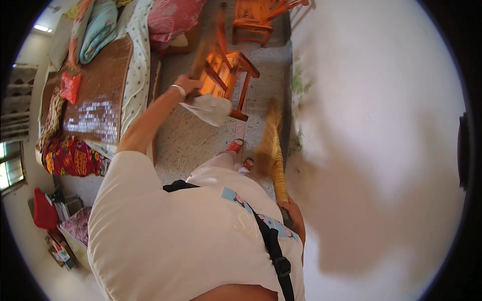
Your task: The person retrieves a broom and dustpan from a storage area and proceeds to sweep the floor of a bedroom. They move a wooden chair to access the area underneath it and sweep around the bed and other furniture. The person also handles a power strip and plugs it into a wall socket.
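Note:
My left hand (188,86), with a pale bracelet on the wrist, is raised and shut on a blurred brown wooden handle (207,44). A white dustpan-like piece (212,109) hangs just below that hand. My right hand (294,212) is low by my hip and grips the neck of a straw broom (271,147). The broom's bristles point away from me along the foot of the wall. My feet in red sandals (235,146) stand on the speckled floor between the two hands.
An orange wooden chair (228,75) stands right behind the left hand, with a second one (255,19) farther off. A bed with a brown woven mat (103,88) and bright bedding fills the left. A white wall (381,125) runs along the right.

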The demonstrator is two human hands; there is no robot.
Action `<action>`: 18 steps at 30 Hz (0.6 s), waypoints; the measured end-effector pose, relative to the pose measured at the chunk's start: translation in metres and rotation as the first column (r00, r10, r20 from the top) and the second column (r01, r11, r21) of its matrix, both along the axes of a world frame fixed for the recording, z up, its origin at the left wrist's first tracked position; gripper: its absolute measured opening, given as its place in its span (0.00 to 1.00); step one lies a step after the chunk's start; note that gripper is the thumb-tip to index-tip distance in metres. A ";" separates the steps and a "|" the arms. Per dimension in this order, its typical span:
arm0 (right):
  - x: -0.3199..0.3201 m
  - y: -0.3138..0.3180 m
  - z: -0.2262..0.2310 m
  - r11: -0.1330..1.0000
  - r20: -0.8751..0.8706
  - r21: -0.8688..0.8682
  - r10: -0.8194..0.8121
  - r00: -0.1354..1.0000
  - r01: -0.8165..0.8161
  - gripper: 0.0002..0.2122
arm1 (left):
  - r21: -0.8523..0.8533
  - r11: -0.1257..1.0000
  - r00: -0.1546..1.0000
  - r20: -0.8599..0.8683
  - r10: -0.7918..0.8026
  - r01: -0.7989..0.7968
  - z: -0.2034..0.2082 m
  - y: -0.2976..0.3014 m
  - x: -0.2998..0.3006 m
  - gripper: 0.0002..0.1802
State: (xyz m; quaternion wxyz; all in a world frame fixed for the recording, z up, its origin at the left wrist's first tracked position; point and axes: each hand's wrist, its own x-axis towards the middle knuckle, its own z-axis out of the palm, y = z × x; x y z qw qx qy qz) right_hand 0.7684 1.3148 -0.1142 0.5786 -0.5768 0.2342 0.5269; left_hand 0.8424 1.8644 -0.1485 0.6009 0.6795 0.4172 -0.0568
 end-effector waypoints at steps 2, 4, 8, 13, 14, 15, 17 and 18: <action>0.017 0.001 0.003 0.996 0.014 -0.035 0.088 0.996 -0.088 0.24 | 0.089 0.995 0.999 0.013 -0.042 0.041 0.003 0.032 -0.046 0.21; 0.038 0.010 0.023 0.983 -0.009 -0.060 0.172 0.985 -0.172 0.23 | 0.242 0.958 0.986 -0.103 -0.131 0.153 0.023 0.037 -0.085 0.23; 0.066 0.021 0.029 0.975 -0.055 -0.083 0.202 0.978 -0.207 0.20 | 0.373 0.916 0.979 -0.187 -0.082 0.148 0.033 0.018 -0.140 0.25; 0.080 0.031 0.039 0.979 -0.018 -0.051 0.195 0.981 -0.195 0.20 | 0.371 0.876 0.931 -0.304 -0.200 0.309 0.023 -0.005 -0.221 0.29; 0.083 0.032 0.041 0.977 -0.001 -0.045 0.209 0.978 -0.209 0.20 | 0.335 0.878 0.913 -0.340 -0.227 0.343 0.025 -0.009 -0.237 0.29; 0.086 0.033 0.040 0.974 0.016 -0.039 0.222 0.975 -0.222 0.19 | 0.360 0.841 0.871 -0.431 -0.234 0.404 0.028 -0.014 -0.252 0.27; 0.088 0.030 0.035 0.975 0.004 -0.021 0.220 0.975 -0.220 0.20 | 0.406 0.769 0.848 -0.421 -0.323 0.494 0.025 -0.028 -0.287 0.27; 0.090 0.029 0.032 0.976 -0.001 -0.011 0.217 0.976 -0.217 0.20 | 0.430 0.726 0.831 -0.417 -0.368 0.537 0.025 -0.038 -0.300 0.27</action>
